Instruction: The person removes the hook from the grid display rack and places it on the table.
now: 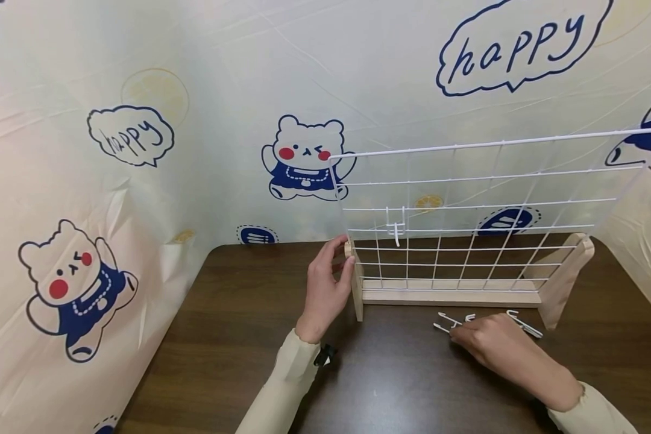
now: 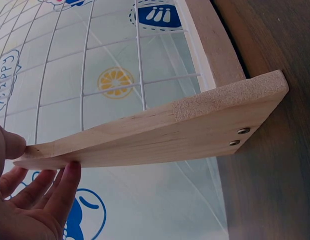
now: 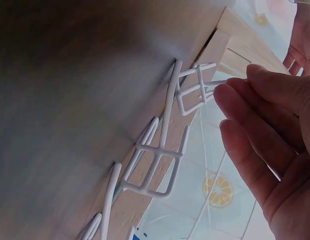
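A white wire grid rack [image 1: 450, 229] stands on the table, held between two wooden side panels. My left hand [image 1: 325, 289] grips the upper end of the left side panel [image 2: 140, 142], thumb on one side and fingers on the other. In front of the rack, my right hand [image 1: 499, 346] pinches a white wire hook [image 3: 189, 90] between thumb and fingers. More white wire hooks [image 3: 157, 172] lie on the table just beside that hand; in the head view it partly hides them. One hook [image 1: 396, 226] hangs on the grid near its left end.
The wooden base bar [image 1: 450, 298] joins both panels low down. The right side panel [image 1: 564, 280] rises close behind the right hand. A dark brown table [image 1: 390, 386] carries everything. Printed cloth [image 1: 222, 90] with bears and lettering hangs behind and at the sides.
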The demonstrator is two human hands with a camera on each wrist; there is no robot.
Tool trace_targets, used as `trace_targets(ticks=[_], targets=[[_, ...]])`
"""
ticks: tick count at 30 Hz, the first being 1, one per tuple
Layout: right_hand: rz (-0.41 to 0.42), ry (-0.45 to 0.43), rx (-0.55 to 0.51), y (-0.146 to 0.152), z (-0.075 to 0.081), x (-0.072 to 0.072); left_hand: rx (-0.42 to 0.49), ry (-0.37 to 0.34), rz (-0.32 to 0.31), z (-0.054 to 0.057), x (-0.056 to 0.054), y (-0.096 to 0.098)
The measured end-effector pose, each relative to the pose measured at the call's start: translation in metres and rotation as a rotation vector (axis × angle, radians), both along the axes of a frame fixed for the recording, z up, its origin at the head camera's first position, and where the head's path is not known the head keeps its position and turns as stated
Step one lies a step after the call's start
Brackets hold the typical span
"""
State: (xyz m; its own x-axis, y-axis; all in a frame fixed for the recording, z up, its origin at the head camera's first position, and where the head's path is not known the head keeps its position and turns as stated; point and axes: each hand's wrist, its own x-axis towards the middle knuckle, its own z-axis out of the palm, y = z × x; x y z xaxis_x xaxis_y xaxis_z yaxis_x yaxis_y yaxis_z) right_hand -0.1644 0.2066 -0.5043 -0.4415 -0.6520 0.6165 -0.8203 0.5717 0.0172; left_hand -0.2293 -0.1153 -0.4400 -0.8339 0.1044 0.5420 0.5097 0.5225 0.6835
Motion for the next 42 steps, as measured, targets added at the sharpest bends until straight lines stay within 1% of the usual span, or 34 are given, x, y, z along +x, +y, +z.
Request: trace_targets(ticks=[5, 9, 17, 28, 33, 42], targets=[[-0.013, -0.017, 0.031, -0.004, 0.001, 0.0, 0.0, 0.01, 0.01, 0.0, 0.0, -0.001], [-0.025, -0.028, 0.051, -0.005, 0.002, 0.0, 0.003, 0.013, 0.006, -0.002, 0.0, 0.0], [-0.021, -0.061, 0.071, -0.008, 0.001, 0.002, -0.007, 0.018, 0.005, -0.001, -0.003, 0.0], [-0.017, -0.073, 0.107, -0.01, 0.001, 0.003, -0.004, 0.01, 0.004, -0.001, -0.003, -0.001], [-0.022, -0.068, 0.122, -0.012, -0.001, 0.006, -0.003, 0.013, 0.004, -0.002, -0.002, -0.001], [-0.035, -0.085, 0.132, -0.014, -0.001, 0.01, 0.002, 0.014, -0.005, -0.003, -0.002, -0.001]])
